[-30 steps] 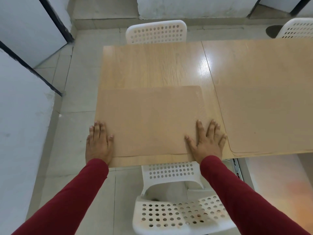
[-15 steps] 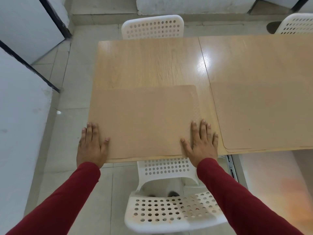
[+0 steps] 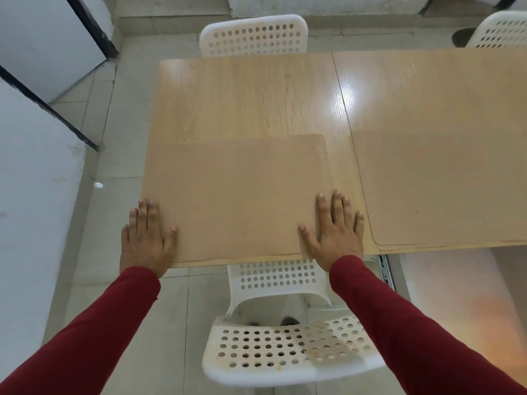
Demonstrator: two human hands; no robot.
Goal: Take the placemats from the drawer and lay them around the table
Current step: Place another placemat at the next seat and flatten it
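Note:
A tan placemat point(image 3: 236, 195) lies flat on the near left part of the light wooden table point(image 3: 245, 95), its front edge along the table's front edge. My left hand point(image 3: 147, 235) rests flat with straight fingers on the mat's near left corner, partly past the table's side. My right hand point(image 3: 336, 229) lies flat on the mat's near right corner. To the right, a stack of further tan placemats point(image 3: 445, 189) sits on the table; its layered edges show at the near left corner.
A white perforated chair point(image 3: 285, 343) stands just below the table's front edge, between my arms. Two more white chairs point(image 3: 253, 35) point(image 3: 499, 29) stand at the far side. A metal drawer rail point(image 3: 385, 269) shows under the table. White panels with black frames line the left.
The view has shifted a little. Both hands stay flat on the mat's near corners, and the mat now lies squared with the table's front edge.

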